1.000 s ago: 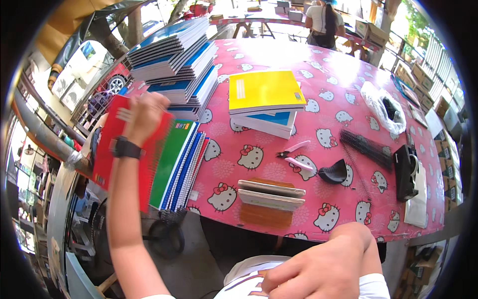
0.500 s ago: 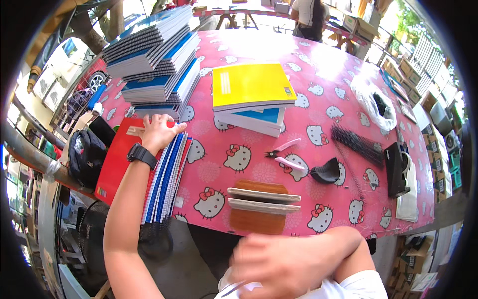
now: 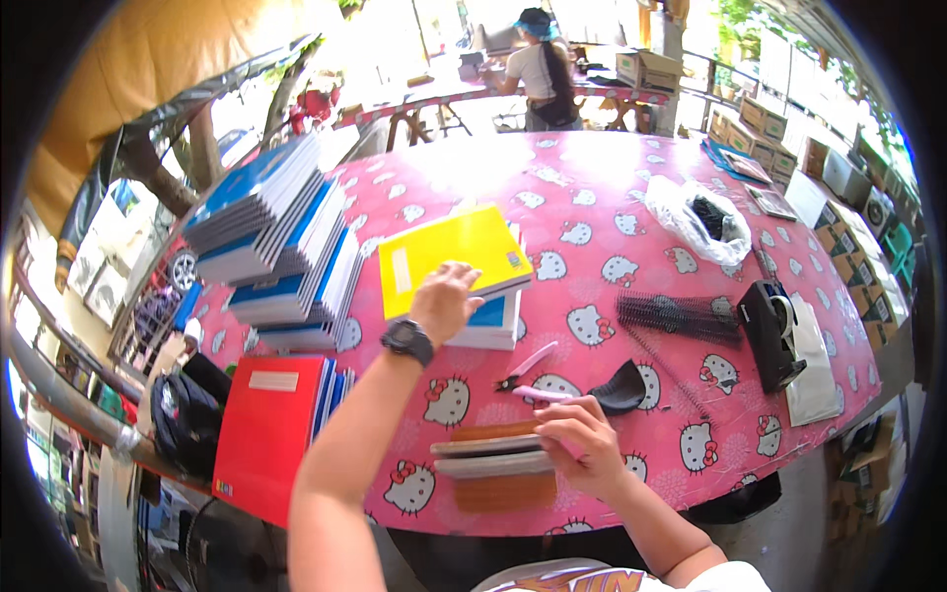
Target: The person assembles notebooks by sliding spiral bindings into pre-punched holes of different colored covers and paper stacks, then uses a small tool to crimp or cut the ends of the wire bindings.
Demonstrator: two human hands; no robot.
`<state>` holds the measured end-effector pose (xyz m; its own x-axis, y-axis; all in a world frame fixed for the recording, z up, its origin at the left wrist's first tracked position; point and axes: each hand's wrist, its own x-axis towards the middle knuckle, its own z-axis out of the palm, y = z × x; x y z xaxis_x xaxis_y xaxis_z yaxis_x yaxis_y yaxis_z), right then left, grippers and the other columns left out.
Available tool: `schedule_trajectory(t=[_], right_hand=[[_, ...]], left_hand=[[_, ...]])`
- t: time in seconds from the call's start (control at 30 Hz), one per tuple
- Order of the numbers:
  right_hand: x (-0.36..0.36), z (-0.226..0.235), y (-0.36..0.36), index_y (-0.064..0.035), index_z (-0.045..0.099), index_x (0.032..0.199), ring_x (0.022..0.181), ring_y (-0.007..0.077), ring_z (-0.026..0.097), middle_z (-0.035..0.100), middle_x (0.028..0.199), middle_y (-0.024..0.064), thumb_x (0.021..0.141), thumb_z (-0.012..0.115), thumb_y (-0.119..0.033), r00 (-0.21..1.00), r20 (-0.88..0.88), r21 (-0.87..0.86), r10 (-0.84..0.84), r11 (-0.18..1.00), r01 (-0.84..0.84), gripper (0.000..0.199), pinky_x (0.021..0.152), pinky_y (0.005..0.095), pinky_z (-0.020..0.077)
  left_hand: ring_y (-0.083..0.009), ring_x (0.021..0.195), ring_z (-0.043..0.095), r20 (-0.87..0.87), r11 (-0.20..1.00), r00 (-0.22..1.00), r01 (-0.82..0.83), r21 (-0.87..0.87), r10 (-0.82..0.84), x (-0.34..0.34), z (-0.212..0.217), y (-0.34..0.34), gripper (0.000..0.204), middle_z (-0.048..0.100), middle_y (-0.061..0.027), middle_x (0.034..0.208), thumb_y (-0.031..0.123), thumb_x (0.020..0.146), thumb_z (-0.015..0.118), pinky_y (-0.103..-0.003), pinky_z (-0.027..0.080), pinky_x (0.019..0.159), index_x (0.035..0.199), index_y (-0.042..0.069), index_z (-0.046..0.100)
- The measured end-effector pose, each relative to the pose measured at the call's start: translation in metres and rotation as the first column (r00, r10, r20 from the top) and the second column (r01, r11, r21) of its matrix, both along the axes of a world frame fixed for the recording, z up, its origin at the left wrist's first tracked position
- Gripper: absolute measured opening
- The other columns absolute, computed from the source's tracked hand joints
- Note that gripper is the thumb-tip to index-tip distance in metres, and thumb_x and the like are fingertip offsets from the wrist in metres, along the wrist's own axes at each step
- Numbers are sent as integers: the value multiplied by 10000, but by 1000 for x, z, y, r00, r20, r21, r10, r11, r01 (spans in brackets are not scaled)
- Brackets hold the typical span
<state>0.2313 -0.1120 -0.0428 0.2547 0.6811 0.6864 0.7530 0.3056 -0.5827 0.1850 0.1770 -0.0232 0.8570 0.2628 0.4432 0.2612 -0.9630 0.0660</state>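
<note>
My left hand [image 3: 446,296], below a black wristwatch [image 3: 406,341], rests its fingers on the near edge of a yellow notebook [image 3: 449,252]. That notebook tops a short pile whose lower part has a blue-and-white notebook [image 3: 493,318]. Loosely bent, the fingers of my right hand [image 3: 584,449] hover at the right end of a brown wooden stand with two pale upright strips [image 3: 493,456]; nothing shows in them. Just beyond that hand lie pink-handled cutters [image 3: 533,377] and a black curved piece [image 3: 619,389]. Red notebooks [image 3: 271,409] are stacked at the near left.
A tall stack of blue spiral notebooks [image 3: 281,247] stands at the left. Black coils [image 3: 679,318], a white plastic bag [image 3: 695,219] and a black punch-like device [image 3: 771,335] lie on the right. Far off, a person [image 3: 545,74] stands by another table.
My left hand has moved right from the red notebooks to the yellow one. My right hand has risen from near my body to the wooden stand. The view has shifted.
</note>
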Motion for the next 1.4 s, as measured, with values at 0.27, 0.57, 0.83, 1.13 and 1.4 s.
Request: schedule_trajectory(t=[0.27, 0.57, 0.83, 1.13, 1.4], right_hand=[[54, -75, -41, -27, 608, 868, 687, 175, 567, 599, 834, 73, 702, 572, 97, 927, -356, 12, -118, 991, 131, 211, 617, 271, 458], [56, -84, -41, -17, 594, 932, 673, 111, 567, 570, 812, 64, 740, 590, 67, 824, -566, -66, -29, 998, -11, 211, 567, 225, 454], [55, -67, -44, -25, 595, 933, 653, 135, 577, 571, 803, 72, 748, 625, 29, 824, -566, -121, -30, 991, -47, 195, 564, 241, 465], [53, -71, -43, -19, 597, 961, 662, 121, 571, 590, 831, 73, 780, 629, 0, 798, -602, -121, -6, 989, -84, 184, 575, 233, 456], [56, -19, -35, -77, 369, 1341, 1063, 223, 592, 533, 1252, 138, 893, 387, -603, -319, -808, 587, 496, 719, -371, 691, 806, 383, 534]], left_hand=[[-270, 907, 606, 31, 983, 995, -93, 158, 90, 62, -39, 0, 249, 626, -92, 953, 174, 769, 660, -392, 515, 748, 985, 52, 641], [-280, 741, 639, 2, 998, 1000, -4, -56, 4, 68, -13, 19, 178, 659, -103, 819, 196, 741, 705, -362, 505, 687, 861, 64, 710], [-289, 760, 653, -119, 995, 993, 9, -96, -20, 71, -6, 24, 279, 669, -122, 847, 177, 756, 702, -364, 507, 696, 1014, 79, 667], [-394, 719, 621, 113, 963, 958, -254, -90, 263, 46, 28, 15, 463, 635, -218, 861, 89, 861, 514, -490, 472, 601, 1299, 152, 379], [-270, 809, 652, 305, 981, 935, 154, 119, -183, -75, 62, -155, 217, 663, -120, 918, -14, 832, 519, -367, 515, 683, 1020, 49, 607]])
